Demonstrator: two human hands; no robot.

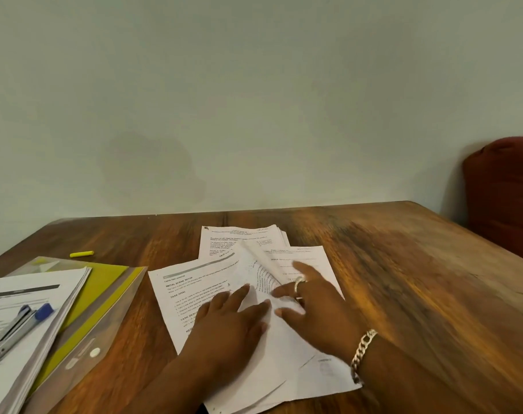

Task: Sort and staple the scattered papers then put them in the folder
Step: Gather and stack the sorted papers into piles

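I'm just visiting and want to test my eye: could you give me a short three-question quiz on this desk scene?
1. True or false: both hands rest flat on the loose papers.
2. What lies on the paper stack at the left? A) scissors B) stapler C) cup
3. What colour is the small marker lying alone on the table?

Key: 1 true; 2 B, the stapler; 3 yellow.
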